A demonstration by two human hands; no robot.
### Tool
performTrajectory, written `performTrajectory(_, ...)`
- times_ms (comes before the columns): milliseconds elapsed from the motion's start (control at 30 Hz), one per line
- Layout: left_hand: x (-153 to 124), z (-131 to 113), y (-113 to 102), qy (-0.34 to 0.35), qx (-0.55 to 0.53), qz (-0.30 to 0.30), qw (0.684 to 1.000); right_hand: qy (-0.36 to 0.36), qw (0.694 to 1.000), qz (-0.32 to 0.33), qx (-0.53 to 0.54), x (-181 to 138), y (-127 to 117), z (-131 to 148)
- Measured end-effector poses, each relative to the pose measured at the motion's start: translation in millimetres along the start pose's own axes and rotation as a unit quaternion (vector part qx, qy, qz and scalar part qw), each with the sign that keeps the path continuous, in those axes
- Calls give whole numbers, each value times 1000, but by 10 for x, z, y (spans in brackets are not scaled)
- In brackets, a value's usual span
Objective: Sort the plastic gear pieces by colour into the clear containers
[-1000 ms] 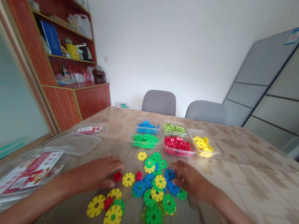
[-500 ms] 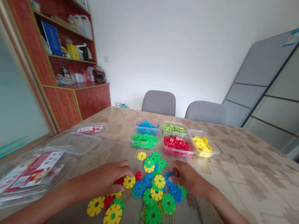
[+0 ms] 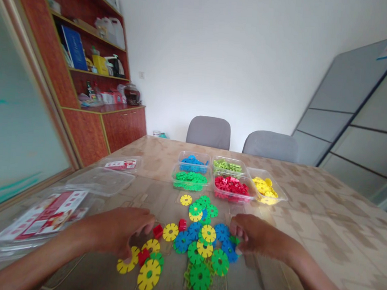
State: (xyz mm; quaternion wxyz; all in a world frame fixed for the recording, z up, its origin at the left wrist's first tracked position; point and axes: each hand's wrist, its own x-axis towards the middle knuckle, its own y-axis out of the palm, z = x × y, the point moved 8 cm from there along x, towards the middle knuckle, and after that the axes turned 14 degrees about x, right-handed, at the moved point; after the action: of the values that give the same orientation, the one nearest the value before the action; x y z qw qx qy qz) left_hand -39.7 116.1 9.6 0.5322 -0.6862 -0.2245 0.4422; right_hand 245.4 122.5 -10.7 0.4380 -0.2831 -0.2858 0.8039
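Observation:
A loose pile of flat gear-shaped plastic discs (image 3: 199, 243) in yellow, green, blue and red lies on the table in front of me. My left hand (image 3: 119, 231) rests at the pile's left edge, fingers curled down beside a small red piece (image 3: 157, 231) and over a yellow disc (image 3: 127, 261). My right hand (image 3: 256, 235) sits at the pile's right edge, fingers curled onto blue discs (image 3: 227, 246). What either hand grips under its fingers is hidden.
Beyond the pile stand clear tubs of sorted pieces: blue (image 3: 193, 162), dark green (image 3: 190, 180), light green (image 3: 227, 166), red (image 3: 231, 186), yellow (image 3: 264, 187). Clear lids and a printed box (image 3: 45, 216) lie at left. Two grey chairs (image 3: 209, 132) and a wooden cabinet (image 3: 108, 127) stand behind.
My left hand pulled back toward me and left, off the red piece. My right hand shifted right and nearer along the blue discs. The view tilted slightly.

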Motion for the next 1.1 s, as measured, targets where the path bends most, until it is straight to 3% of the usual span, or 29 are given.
performTrajectory(333, 37, -12, 75, 8, 21, -7, 1000, 17, 998, 20, 49, -10, 29, 23)
performTrajectory(767, 36, -41, 106, 32, 36, -19, 999, -47, 994, 14, 100, 67, -11, -28)
performTrajectory(1100, 82, -10, 192, 38, 21, -19, 999, -21, 981, 53, 184, 41, -7, 49)
